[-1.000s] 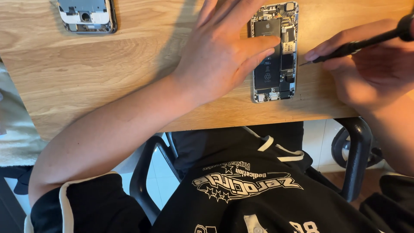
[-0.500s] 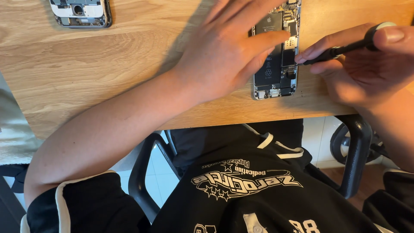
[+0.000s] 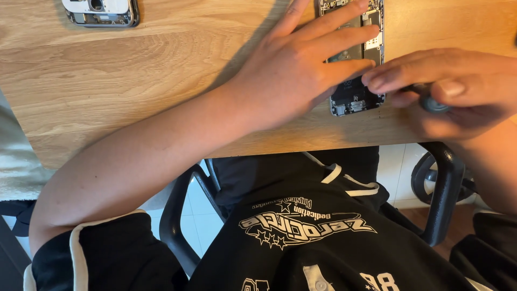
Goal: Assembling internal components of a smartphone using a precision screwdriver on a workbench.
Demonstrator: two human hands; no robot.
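Observation:
An opened phone body (image 3: 356, 96) with bare circuitry lies on the wooden table (image 3: 124, 81) near its front edge. My left hand (image 3: 301, 64) lies flat across it with fingers spread, pressing it down. My right hand (image 3: 452, 89) is closed around a dark screwdriver (image 3: 431, 101), seen end-on. Its round handle cap points at the camera. The tip is hidden under my fingers at the phone's right edge.
A second phone part with a camera hole (image 3: 102, 12) lies at the table's far left edge. Below the table a black chair frame (image 3: 444, 194) and my black shirt fill the view. A pale cloth (image 3: 13, 161) sits at the left.
My right hand has moved left and swung the screwdriver upright, so its handle now faces the camera. My left hand stays on the phone, and the view has drifted a little.

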